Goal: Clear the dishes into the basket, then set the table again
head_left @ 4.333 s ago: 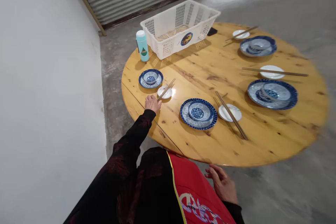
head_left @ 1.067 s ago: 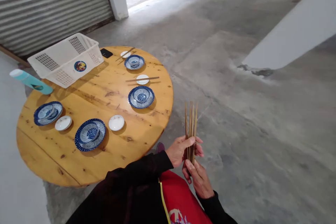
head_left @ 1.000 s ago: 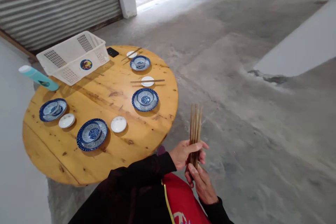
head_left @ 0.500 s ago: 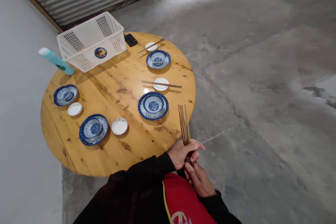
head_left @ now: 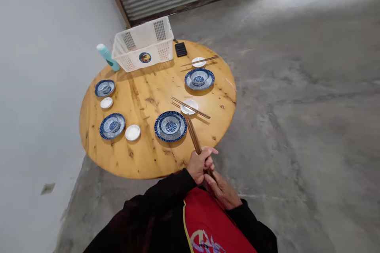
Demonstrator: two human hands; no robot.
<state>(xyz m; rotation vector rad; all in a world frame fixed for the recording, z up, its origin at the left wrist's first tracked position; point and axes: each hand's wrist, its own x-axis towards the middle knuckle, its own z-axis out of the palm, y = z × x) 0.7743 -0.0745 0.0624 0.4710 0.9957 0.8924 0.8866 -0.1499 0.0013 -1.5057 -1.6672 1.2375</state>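
Note:
My left hand (head_left: 199,166) is wrapped round a bundle of brown chopsticks (head_left: 192,134), whose upper ends point toward the table. Below it, my right hand (head_left: 225,193) closes round the bundle's lower end, with its fingers partly hidden. Just beyond the bundle's tips is a small white dish (head_left: 191,105) with a pair of chopsticks (head_left: 178,101) laid across it. A blue-and-white bowl (head_left: 170,125) rests on a patterned plate (head_left: 160,133) to the left of the bundle.
On the round wooden table (head_left: 142,158) are more bowls on plates and small white dishes, including one dish (head_left: 132,132) without chopsticks. A white basket (head_left: 133,57), a turquoise bottle (head_left: 108,58) and a black object (head_left: 181,49) stand at the far side.
The view has swung, so the table now appears further right. The chopstick bundle has tilted left, its tips coming closer to the white dish in view. Both hands keep their hold.

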